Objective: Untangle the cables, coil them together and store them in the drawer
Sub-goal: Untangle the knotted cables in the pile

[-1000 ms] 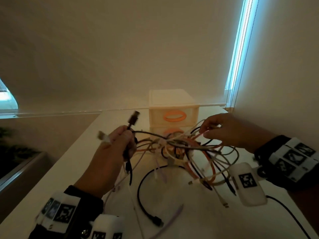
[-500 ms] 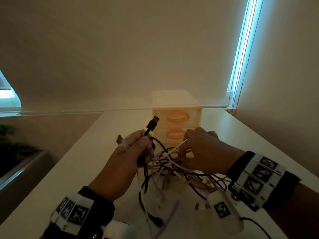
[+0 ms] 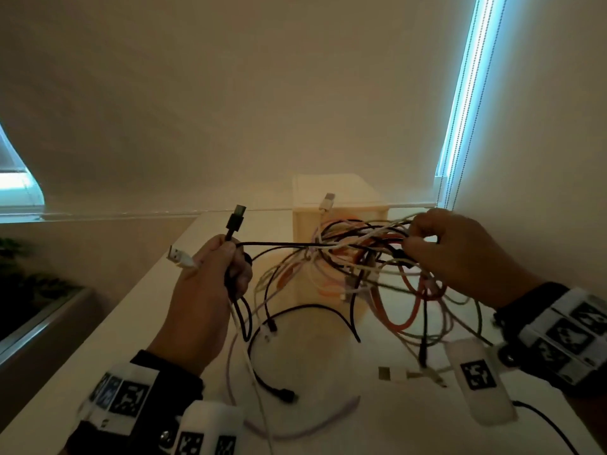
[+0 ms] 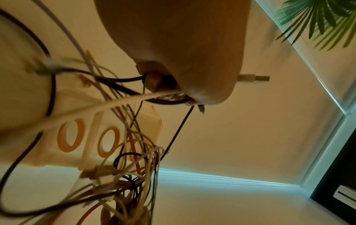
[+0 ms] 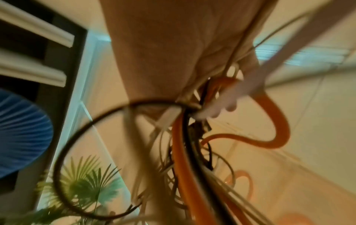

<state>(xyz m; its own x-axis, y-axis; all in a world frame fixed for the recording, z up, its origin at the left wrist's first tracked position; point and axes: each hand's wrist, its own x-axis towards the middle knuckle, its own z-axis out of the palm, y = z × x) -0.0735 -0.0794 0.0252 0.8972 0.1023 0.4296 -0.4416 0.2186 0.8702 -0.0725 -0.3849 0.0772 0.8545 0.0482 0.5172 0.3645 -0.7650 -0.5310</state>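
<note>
The fingers [image 3: 230,257] of the left hand [image 3: 203,290] are curled tight around two cable ends: a black cable [image 3: 272,244] whose USB plug [image 3: 237,219] sticks up above the fist, and a white cable [image 3: 185,262] whose plug points out to the left. The left wrist view shows the same closed grip from below, with the white plug [image 4: 252,78] jutting past the knuckles. The right hand [image 3: 460,254] is raised at about the same height, off to the right, its fingers [image 3: 420,229] closed around the thick of a tangle of cables [image 3: 358,257]. The black cable runs taut and nearly level from the left fist into that tangle.

The tangle hangs in the air between the two hands, a knot of white, black and orange strands. An orange cable [image 3: 399,320] droops from it in a wide loop, seen close and blurred in the right wrist view [image 5: 269,132]. Loose ends trail down onto the pale tabletop [image 3: 315,362], where a black loop with a plug [image 3: 285,395] and a pale pink strand [image 3: 295,428] lie.

Behind the tangle, at the far edge of the tabletop, stands a small cream drawer unit [image 3: 338,195]; its drawers, with orange oval handles [image 4: 70,135], look pushed in. Both wrists wear bands with black-and-white square markers.
</note>
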